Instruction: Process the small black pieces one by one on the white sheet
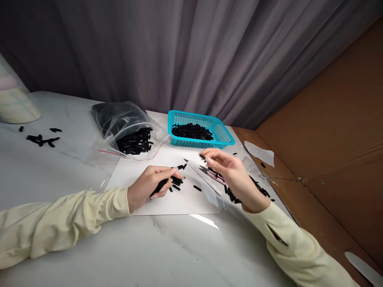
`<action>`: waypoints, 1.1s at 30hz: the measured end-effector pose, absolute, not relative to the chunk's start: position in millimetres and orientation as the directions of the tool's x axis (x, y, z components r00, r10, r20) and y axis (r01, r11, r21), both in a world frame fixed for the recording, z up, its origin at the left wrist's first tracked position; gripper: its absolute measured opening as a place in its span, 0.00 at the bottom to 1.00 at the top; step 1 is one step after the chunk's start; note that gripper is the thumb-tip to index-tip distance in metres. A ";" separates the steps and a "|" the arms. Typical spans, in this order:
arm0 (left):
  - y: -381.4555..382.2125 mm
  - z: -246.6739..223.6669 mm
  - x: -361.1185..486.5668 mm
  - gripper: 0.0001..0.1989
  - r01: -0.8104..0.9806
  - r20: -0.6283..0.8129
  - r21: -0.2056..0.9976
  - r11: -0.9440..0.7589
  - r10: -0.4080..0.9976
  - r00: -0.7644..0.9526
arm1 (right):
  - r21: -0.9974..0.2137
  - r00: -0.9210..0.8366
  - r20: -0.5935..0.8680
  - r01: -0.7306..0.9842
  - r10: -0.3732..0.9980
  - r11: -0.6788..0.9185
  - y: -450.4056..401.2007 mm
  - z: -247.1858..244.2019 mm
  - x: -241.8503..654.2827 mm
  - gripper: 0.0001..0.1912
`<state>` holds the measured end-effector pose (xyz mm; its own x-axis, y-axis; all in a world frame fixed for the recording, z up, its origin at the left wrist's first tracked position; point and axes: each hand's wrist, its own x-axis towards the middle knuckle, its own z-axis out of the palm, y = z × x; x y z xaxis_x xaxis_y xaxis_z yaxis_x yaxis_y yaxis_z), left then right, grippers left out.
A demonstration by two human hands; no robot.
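Handling loose black pieces [177, 181] on the white sheet [185, 205] seems the step in hand: the left hand [146, 186] grips several, the right hand [229, 172] apparently pinches one, near the turquoise basket [223, 142]; moving it calls for a light, steady pinch.

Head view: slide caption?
Left hand holds small black elongated pieces above white sheet; right hand near turquoise perforated plastic basket.

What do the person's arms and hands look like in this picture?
The left sleeve and right sleeve are long, pale yellow and creased; the right one has a slit near the cuff. The left hand and right hand are without gloves.
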<state>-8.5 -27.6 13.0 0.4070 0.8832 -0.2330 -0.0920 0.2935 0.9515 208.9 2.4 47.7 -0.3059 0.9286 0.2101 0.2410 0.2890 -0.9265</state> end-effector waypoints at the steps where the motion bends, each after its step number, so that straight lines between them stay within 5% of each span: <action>1: -24.2 11.2 -9.7 0.18 -0.114 -0.247 0.942 0.316 0.880 0.405 | -0.869 -0.273 0.289 0.327 0.917 0.372 20.4 53.7 210.9 0.05; 3: -19.8 7.7 -11.2 0.18 -0.147 -0.253 0.929 0.340 0.873 0.416 | -0.681 -0.219 0.425 0.562 0.878 0.470 58.9 64.5 213.0 0.07; 9: -16.6 4.3 -9.4 0.20 -0.196 -0.251 0.909 0.368 0.858 0.449 | -0.497 -0.265 0.420 0.733 0.868 0.464 106.0 77.5 207.4 0.03; 17: -17.3 8.7 -8.4 0.22 -0.162 -0.269 0.910 0.382 0.840 0.471 | -0.438 -0.627 0.171 0.643 0.760 0.628 -18.8 63.6 179.2 0.07; 24: -21.6 7.7 -5.1 0.22 -0.105 -0.199 0.959 0.263 0.889 0.412 | -0.302 -0.695 0.237 0.611 0.679 0.732 -38.8 42.1 143.7 0.13; 29: -21.2 2.0 -2.3 0.20 -0.081 -0.168 0.969 0.234 0.862 0.479 | -0.499 -0.706 0.193 0.527 0.682 0.688 -31.5 41.8 139.7 0.03; 33: -21.5 -1.5 -0.1 0.18 -0.048 -0.166 0.974 0.221 0.842 0.513 | -0.752 -0.633 0.122 0.443 0.764 0.487 -36.4 42.1 151.9 0.06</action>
<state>-0.1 -21.5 -1.5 0.5133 0.8421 -0.1659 -0.0484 0.2214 0.9740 151.9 -36.4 42.1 -0.6332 0.7643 0.1221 0.4432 0.4873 -0.7524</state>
